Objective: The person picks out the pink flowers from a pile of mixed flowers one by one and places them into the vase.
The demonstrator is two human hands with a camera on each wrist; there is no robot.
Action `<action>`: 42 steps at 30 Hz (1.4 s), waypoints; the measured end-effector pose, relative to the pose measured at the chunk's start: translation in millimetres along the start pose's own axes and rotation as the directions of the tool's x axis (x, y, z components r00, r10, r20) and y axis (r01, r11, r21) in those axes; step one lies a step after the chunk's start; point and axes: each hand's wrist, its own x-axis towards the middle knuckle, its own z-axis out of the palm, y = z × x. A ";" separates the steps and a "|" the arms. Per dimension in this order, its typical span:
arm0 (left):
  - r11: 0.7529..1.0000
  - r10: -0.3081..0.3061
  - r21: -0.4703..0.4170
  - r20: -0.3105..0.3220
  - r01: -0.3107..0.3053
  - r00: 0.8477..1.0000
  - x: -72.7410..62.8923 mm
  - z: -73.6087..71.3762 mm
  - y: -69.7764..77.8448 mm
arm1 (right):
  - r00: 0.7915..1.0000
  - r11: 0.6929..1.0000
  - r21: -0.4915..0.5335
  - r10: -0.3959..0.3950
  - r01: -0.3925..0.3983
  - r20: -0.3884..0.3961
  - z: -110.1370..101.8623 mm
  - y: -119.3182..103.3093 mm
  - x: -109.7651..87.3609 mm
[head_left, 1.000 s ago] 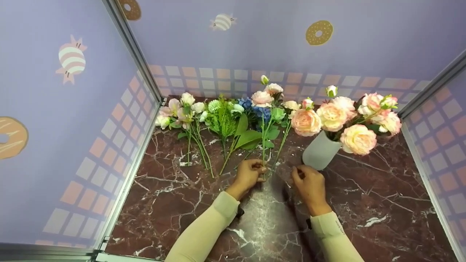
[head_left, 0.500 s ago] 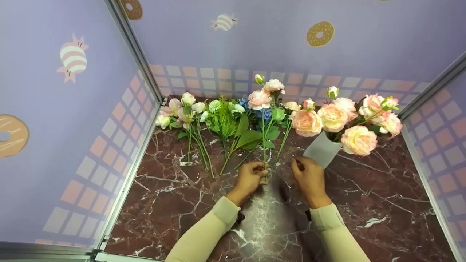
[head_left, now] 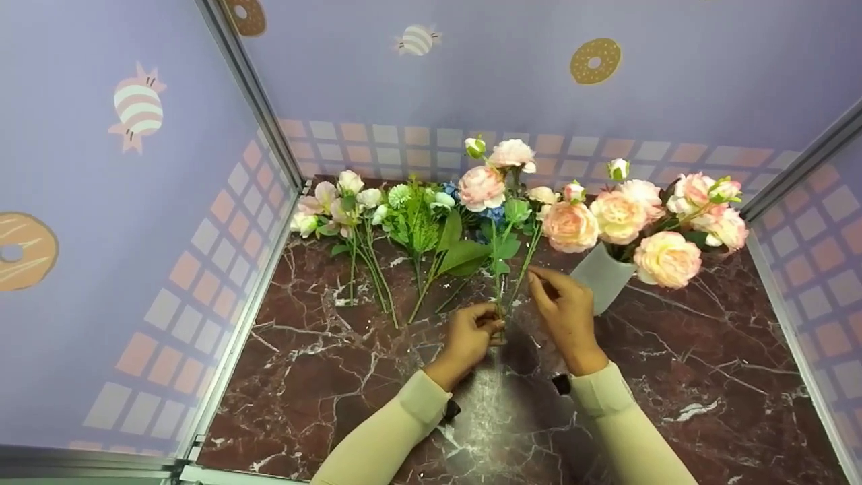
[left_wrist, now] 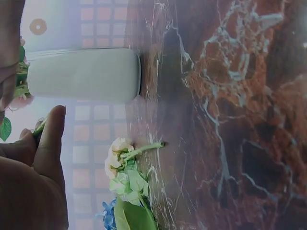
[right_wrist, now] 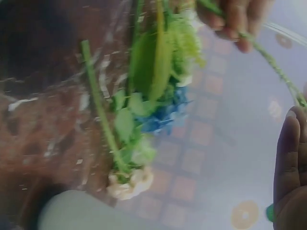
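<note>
My left hand (head_left: pixel 468 337) pinches the lower green stem of a pale pink peony spray (head_left: pixel 481 188), its blooms and bud held upright above the other flowers. In the left wrist view the thumb and fingers of that hand (left_wrist: pixel 33 191) close on the stem. My right hand (head_left: pixel 566 313) is just right of the stem, its thumb and fingers loosely bent with nothing seen between them. In the right wrist view the stem (right_wrist: pixel 268 57) runs from the left fingers (right_wrist: pixel 235 24) toward the right fingertips (right_wrist: pixel 291 117), overlapping them there.
A white vase (head_left: pixel 601 276) full of pink-cream peonies (head_left: pixel 667 259) stands beside my right hand. Along the back wall lie pale pink-white flowers (head_left: pixel 324 202), green foliage (head_left: pixel 421 232), blue flowers (head_left: pixel 495 213) and a cream flower (head_left: pixel 543 195) on the dark marbled table (head_left: pixel 323 377).
My left hand has shifted slightly right with the peony spray, whose blooms now stand a little higher. My right hand has moved forward and left, closer to the stem.
</note>
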 end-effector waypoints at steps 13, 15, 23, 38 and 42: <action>0.995 0.086 0.055 0.026 -0.088 0.996 -6.9 9.5 3.6 | 0.993 0.964 0.238 0.115 -0.114 0.013 -17.0 -36.2 23.1; 0.992 0.094 0.077 0.034 -0.096 0.995 -7.7 10.0 4.0 | 0.991 0.954 0.269 0.133 -0.131 0.008 -18.8 -37.0 25.0; 0.981 0.138 0.129 0.052 -0.144 0.989 -10.1 11.9 4.1 | 0.980 0.890 0.416 0.198 -0.185 0.012 -27.0 -46.5 32.9; 0.978 0.166 0.111 0.111 -0.178 0.980 -12.9 15.2 1.6 | 0.972 0.854 0.474 0.234 -0.214 0.018 -40.6 -57.6 31.3; 0.974 0.171 0.126 0.122 -0.186 0.978 -12.9 15.9 0.1 | 0.984 0.885 0.435 0.177 -0.167 0.019 -46.7 -59.3 30.9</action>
